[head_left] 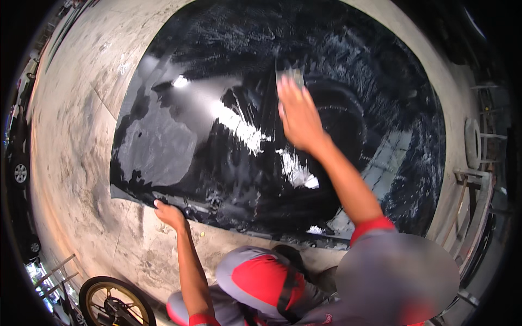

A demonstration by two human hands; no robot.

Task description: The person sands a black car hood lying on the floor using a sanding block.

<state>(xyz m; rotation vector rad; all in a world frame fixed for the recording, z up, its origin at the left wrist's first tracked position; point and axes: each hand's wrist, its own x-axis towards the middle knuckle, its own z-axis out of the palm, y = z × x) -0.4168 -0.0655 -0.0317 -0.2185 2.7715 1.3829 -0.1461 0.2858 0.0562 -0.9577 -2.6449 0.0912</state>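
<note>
A large black car hood (pixel 217 157) spreads across the middle, its surface wet and streaked, with bright light reflected in it. Dull grey patches lie on its left part and whitish smears on its far and right parts. My right hand (pixel 298 114) reaches out over the middle of the panel. Under its fingers is a flat, pale sanding pad (pixel 294 76), pressed against the hood; most of it is covered by the fingers. My left hand (pixel 171 213) grips the hood's near left edge, thumb on top, the other fingers mostly hidden.
Stained concrete floor (pixel 76 136) surrounds the hood. A motorcycle wheel (pixel 117 304) with a gold rim stands at the lower left. Metal frames (pixel 476 176) and a pale ring-shaped thing (pixel 473 142) line the right side. A dark car (pixel 20 174) shows at the left rim.
</note>
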